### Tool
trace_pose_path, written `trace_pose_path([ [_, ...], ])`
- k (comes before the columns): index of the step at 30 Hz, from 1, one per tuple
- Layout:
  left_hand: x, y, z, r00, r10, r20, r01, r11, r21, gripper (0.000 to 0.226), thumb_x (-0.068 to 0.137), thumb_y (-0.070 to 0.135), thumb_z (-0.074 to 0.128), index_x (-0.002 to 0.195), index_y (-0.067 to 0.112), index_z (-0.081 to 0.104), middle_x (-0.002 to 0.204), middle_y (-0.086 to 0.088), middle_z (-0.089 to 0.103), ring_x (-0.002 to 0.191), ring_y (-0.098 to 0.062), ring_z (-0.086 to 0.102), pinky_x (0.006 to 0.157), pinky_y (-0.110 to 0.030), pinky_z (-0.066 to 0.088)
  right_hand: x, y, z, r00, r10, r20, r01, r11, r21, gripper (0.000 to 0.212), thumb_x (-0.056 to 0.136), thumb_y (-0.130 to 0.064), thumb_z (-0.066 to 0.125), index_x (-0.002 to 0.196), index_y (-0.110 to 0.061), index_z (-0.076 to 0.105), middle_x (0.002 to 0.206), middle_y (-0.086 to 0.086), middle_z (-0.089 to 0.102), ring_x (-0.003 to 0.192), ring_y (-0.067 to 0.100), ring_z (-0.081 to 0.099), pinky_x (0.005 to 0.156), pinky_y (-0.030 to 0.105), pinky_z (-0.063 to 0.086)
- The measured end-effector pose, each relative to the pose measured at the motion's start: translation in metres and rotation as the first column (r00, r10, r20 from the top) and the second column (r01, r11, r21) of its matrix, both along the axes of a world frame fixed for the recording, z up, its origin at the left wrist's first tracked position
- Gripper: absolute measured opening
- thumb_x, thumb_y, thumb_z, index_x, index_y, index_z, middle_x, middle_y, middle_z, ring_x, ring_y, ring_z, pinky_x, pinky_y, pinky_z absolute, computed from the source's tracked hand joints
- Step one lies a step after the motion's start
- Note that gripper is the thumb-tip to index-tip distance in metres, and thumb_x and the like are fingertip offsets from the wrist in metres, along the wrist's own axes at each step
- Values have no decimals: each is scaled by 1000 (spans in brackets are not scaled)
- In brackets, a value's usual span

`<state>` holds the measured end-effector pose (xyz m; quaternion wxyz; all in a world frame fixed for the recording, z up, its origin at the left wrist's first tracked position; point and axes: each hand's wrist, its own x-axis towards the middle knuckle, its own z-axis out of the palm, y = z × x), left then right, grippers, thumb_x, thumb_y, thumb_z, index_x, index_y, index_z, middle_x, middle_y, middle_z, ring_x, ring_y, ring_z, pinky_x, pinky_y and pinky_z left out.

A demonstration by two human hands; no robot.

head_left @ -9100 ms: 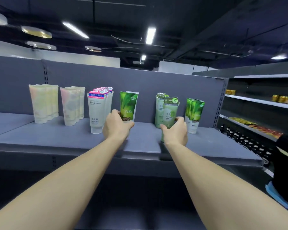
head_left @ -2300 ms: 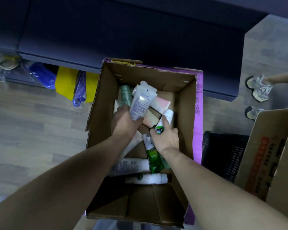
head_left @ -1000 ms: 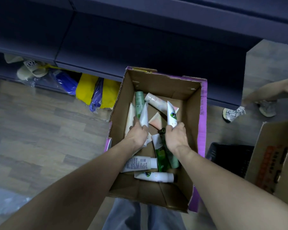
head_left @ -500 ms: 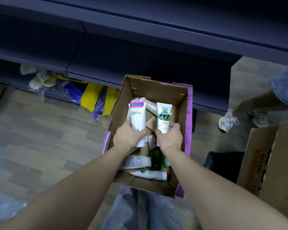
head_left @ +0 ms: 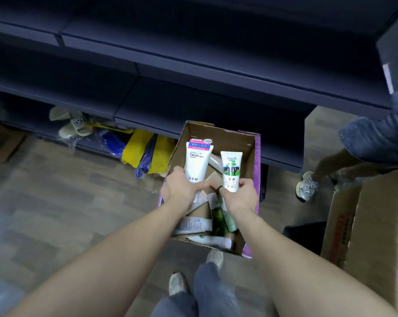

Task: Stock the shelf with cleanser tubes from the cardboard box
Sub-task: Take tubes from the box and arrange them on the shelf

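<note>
An open cardboard box [head_left: 250, 156] with purple edges stands on the floor in front of me. My left hand [head_left: 182, 188] grips a white "Facial" cleanser tube [head_left: 197, 161] with a pink and blue top, held upright above the box. My right hand [head_left: 239, 195] holds a smaller white tube with a green label [head_left: 231, 170], also upright. Several more tubes [head_left: 216, 221] lie loose in the bottom of the box. Dark blue shelves [head_left: 193, 104] rise just behind the box; their lower levels are bare.
Sandals [head_left: 74, 124] and blue and yellow bags [head_left: 143, 149] lie under the bottom shelf at left. Another person's leg and sneaker [head_left: 306, 187] stand at right. A second cardboard box [head_left: 365, 225] and a black crate [head_left: 305, 232] sit at right. My own legs and shoes [head_left: 193, 284] are below.
Both hands have lifted a tube each out of the box and raised them upright. The view has tilted up, showing more of the shelves.
</note>
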<state>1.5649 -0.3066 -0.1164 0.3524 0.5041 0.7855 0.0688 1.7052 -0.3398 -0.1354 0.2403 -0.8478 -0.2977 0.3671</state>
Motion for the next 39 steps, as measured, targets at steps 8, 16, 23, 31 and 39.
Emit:
trace_pose_path([
  [8, -21, 3, 56, 993, -7, 117, -15, 982, 191, 54, 77, 55, 70, 116, 21, 55, 111, -1, 66, 98, -25, 62, 74, -32, 47, -16, -1, 71, 1000, -24, 18, 21, 990, 141, 43, 75, -22, 78, 111, -18, 56, 103, -1, 64, 82, 15, 52, 53, 25, 34],
  [16, -29, 9, 140, 997, 79, -2, -74, 940, 335, 57, 71, 48, 76, 110, 16, 51, 108, -6, 64, 97, -27, 62, 66, -30, 41, -31, -4, 145, 997, -74, 36, 60, 956, 287, 39, 76, -29, 79, 106, -24, 55, 96, -6, 65, 81, 16, 56, 67, 27, 38],
  [23, -33, 9, 199, 997, 67, 30, -73, 889, 453, 62, 71, 49, 78, 112, 14, 49, 109, -7, 62, 97, -26, 62, 65, -31, 41, -39, 4, 206, 982, -99, 162, 19, 900, 435, 42, 73, -39, 80, 103, -29, 53, 97, -9, 64, 86, 13, 60, 72, 33, 49],
  [31, -37, 18, 276, 988, 73, 134, -137, 809, 571, 62, 72, 47, 80, 110, 10, 48, 109, -10, 61, 96, -28, 63, 63, -31, 41, -40, 19, 279, 972, -103, 211, -32, 831, 555, 41, 77, -41, 78, 98, -34, 44, 95, -12, 56, 89, 12, 57, 76, 36, 53],
  [39, -45, 23, 371, 975, 39, 218, -179, 716, 675, 53, 74, 36, 79, 103, 10, 43, 87, 0, 53, 55, -14, 48, 46, -26, 31, -41, 29, 363, 981, -111, 159, -22, 751, 660, 37, 75, -38, 78, 100, -30, 52, 91, -12, 62, 81, 13, 60, 70, 31, 49],
])
